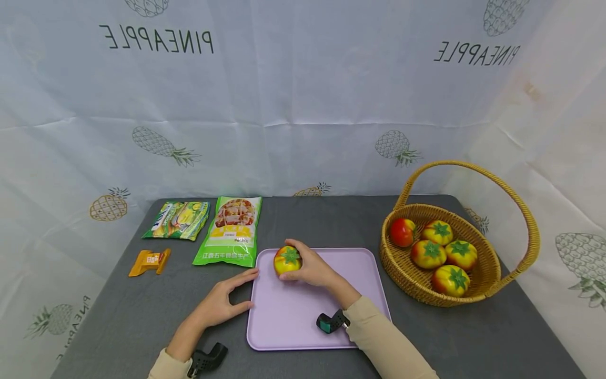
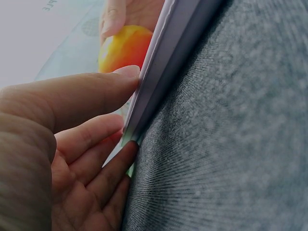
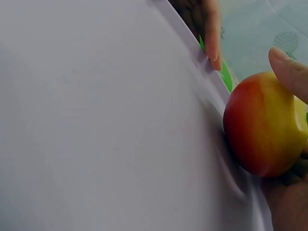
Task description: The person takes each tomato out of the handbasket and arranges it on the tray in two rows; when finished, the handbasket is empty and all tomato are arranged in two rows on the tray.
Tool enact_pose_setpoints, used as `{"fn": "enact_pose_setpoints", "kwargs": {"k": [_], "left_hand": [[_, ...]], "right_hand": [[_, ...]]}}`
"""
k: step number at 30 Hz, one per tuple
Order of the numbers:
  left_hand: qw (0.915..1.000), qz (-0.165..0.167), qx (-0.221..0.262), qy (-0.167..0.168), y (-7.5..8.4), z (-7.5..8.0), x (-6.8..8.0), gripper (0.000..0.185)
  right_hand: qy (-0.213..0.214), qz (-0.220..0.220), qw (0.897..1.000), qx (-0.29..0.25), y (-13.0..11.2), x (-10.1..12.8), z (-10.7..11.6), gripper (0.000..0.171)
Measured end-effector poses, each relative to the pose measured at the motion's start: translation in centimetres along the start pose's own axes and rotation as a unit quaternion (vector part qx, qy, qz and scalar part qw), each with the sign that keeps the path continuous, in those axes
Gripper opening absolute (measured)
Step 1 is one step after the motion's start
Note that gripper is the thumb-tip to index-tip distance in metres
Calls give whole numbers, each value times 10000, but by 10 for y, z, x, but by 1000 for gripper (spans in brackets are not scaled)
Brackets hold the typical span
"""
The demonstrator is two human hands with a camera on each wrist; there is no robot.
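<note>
A lilac tray (image 1: 317, 310) lies on the dark table. At its far left corner my right hand (image 1: 310, 268) holds a red-and-yellow persimmon (image 1: 286, 261) with a green leafy top, fingers on its far side and thumb on the near side. In the right wrist view the persimmon (image 3: 262, 125) sits low against the tray's raised rim (image 3: 219, 84). My left hand (image 1: 220, 302) is spread at the tray's left edge; in the left wrist view its thumb (image 2: 96, 94) and fingertips rest along the outer wall (image 2: 154, 82) of the tray.
A wicker basket (image 1: 395, 271) with a tall handle stands right of the tray, with several similar persimmons (image 1: 428, 254) inside. To the left lie a green-and-white food bag (image 1: 229, 231), a green-yellow packet (image 1: 180, 220) and a small orange wrapped snack (image 1: 149, 262). A pineapple-print curtain (image 1: 303, 105) hangs behind.
</note>
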State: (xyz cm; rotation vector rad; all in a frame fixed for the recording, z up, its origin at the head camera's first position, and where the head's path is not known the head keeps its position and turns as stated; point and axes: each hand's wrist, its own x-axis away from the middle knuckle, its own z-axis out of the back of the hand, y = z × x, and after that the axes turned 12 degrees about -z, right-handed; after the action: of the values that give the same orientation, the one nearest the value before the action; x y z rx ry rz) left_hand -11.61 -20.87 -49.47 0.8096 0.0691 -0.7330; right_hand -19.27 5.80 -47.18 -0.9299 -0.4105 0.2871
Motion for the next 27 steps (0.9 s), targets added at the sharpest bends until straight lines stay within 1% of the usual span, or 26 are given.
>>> {"fn": "enact_pose_setpoints", "kwargs": {"k": [5, 8, 15, 17, 21, 24, 27], "left_hand": [[10000, -79, 13, 40, -1, -1, -1, 57], [10000, -68, 43, 44, -1, -1, -1, 57], [9998, -136, -17, 128, 2, -1, -1, 59], [9998, -156, -25, 131, 2, 0, -1, 60], [9999, -90, 32, 116, 4, 1, -1, 60], [10000, -13, 50, 66, 3, 1, -1, 59], [10000, -8, 10, 41, 1, 0, -1, 58]], "right_hand": [[20, 47, 10000, -78, 3, -1, 2, 90], [66, 111, 9998, -162, 4, 1, 4, 89], [114, 194, 9986, -481, 2, 10, 17, 89], [151, 201, 9982, -538, 2, 15, 21, 87], [258, 406, 9965, -684, 2, 27, 33, 80], [423, 626, 9948, -680, 3, 38, 44, 76], [664, 825, 9927, -573, 6, 50, 58, 73]]}}
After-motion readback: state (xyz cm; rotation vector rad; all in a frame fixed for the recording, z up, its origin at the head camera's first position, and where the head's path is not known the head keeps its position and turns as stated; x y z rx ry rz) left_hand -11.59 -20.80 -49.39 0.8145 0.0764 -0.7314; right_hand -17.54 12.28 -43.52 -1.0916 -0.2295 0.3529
